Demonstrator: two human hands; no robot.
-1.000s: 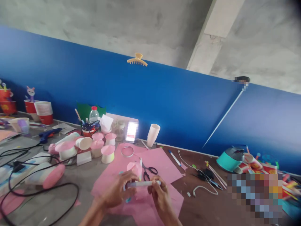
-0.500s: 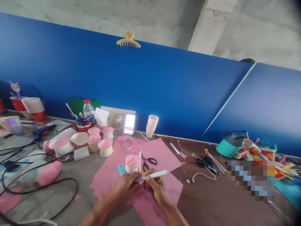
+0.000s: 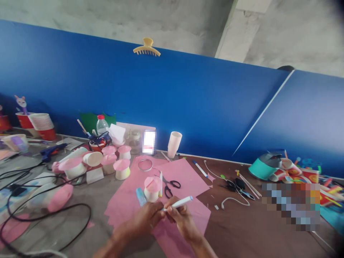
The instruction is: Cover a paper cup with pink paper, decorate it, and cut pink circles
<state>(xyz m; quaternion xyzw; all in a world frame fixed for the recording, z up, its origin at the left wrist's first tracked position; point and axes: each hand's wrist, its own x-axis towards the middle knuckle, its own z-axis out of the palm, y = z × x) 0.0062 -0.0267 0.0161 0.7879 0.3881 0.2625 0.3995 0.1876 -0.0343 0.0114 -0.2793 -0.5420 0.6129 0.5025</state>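
Observation:
My right hand (image 3: 180, 219) grips a white marker with a blue end (image 3: 179, 203), tilted up to the right. My left hand (image 3: 146, 218) pinches the marker's near end, fingers closed on it. Both hands hover over pink paper sheets (image 3: 185, 182) on the table. Just beyond the hands stands a small white cup with a pink cap (image 3: 152, 188), with a light blue marker cap (image 3: 140, 196) lying beside it. Black-handled scissors (image 3: 170, 186) lie on the pink paper behind.
Several pink-capped cups (image 3: 121, 168) cluster at left, beside a blue glue gun (image 3: 52, 151) and black cables (image 3: 48, 211). A white cup stack (image 3: 174, 144), a tape ring (image 3: 145, 164), a teal lidded pot (image 3: 264, 167) and a white cable (image 3: 233, 200) lie around. A blue partition (image 3: 188, 104) backs the table.
The marker has tilted up to the right and its blue cap now lies by the pink-capped cup. My hands drew closer together at the marker's near end; the view dropped slightly.

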